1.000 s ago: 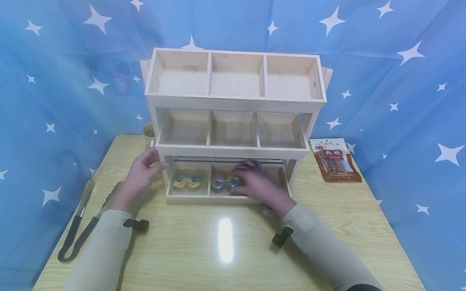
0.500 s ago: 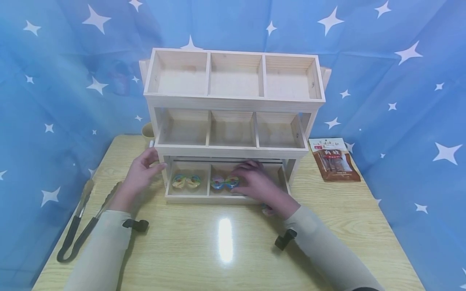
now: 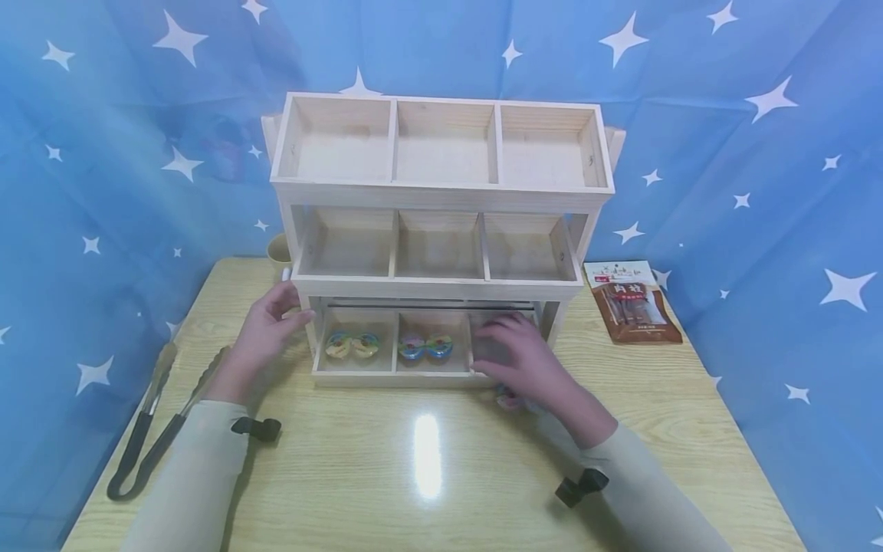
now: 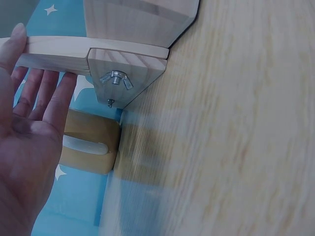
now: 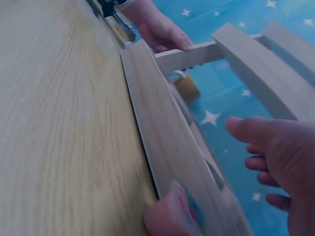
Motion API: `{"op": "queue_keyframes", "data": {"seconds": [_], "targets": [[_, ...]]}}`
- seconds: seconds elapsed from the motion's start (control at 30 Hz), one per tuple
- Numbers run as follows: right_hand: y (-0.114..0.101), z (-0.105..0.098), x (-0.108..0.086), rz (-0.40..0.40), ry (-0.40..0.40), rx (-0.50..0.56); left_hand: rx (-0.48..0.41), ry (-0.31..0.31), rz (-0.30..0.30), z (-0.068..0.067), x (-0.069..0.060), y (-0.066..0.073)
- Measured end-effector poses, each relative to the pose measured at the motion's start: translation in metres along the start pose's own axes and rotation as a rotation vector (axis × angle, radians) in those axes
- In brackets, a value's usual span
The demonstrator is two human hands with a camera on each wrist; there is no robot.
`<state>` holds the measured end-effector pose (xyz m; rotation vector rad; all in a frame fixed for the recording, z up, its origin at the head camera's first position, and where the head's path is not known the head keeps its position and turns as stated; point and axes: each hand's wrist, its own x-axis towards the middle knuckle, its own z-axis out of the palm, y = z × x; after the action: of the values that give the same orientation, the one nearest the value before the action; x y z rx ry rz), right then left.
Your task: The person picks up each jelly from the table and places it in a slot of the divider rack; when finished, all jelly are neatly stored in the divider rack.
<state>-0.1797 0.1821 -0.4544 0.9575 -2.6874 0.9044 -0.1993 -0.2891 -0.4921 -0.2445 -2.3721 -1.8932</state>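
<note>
A: State of the hands?

B: Left hand [image 3: 269, 322] holds the left upright of the wooden rack [image 3: 441, 198] between thumb and fingers. Right hand [image 3: 520, 360] is empty, fingers loosely bent, over the bottom tier's right compartment.

A: Position of the cups?

B: Two yellowish cups [image 3: 338, 346] sit side by side in that tier's left compartment; two bluish cups [image 3: 438, 349] in the middle one. One pink cup [image 5: 165, 219] stands on the counter [image 3: 345, 460], just before the rack.

A: Periphery?

B: Tongs [image 3: 134, 445] at far left, brown packet [image 3: 631, 303] at right
</note>
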Motion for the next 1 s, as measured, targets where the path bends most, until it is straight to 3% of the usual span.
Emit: {"op": "queue_keyframes", "data": {"seconds": [0.27,0.6,0.87,1.0], "targets": [[0.010,-0.024,-0.045,0.042,0.080,0.010,0.005,0.009,0.007,-0.001,0.002,-0.003],[0.015,-0.038,-0.093,0.117,0.132,-0.099,-0.003,-0.001,0.017,-0.001,0.001,-0.002],[0.015,-0.033,-0.121,0.208,0.137,-0.098,-0.012,0.006,0.008,0.000,-0.001,0.000],[0.015,-0.026,-0.126,0.210,0.152,-0.103,-0.024,0.001,0.029,0.000,0.000,-0.002]]}}
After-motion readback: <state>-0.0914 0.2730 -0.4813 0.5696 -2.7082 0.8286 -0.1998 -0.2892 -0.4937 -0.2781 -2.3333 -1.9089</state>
